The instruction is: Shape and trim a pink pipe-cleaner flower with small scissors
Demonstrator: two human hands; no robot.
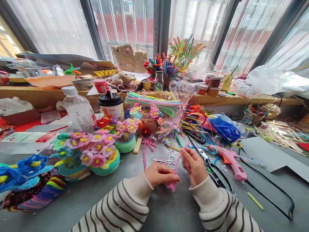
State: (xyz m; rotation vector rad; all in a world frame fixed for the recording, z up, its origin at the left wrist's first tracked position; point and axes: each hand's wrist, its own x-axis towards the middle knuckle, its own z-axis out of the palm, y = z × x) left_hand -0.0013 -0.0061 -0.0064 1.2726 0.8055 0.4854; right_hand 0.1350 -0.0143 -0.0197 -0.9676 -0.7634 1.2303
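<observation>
A pink pipe cleaner (178, 160) stretches between my two hands over the grey table. Its lower end is bunched into a small looped clump under the fingers of my left hand (162, 175), which is closed on it. My right hand (193, 164) pinches the upper length between thumb and fingertips. Just behind my left hand lie small scissors (166, 159) with white handles. More pink pipe cleaners (147, 143), joined in a star-like bunch, rest farther back. Large black-handled scissors (209, 162) lie right of my right hand.
Pipe-cleaner flowers in coiled pots (105, 162) crowd the left side. A pink glue gun (230, 159) with a black cord and a glue stick (255, 200) lie right. Behind stand a bottle (78, 108), a lidded cup (111, 108) and pastel pipe cleaners (154, 102).
</observation>
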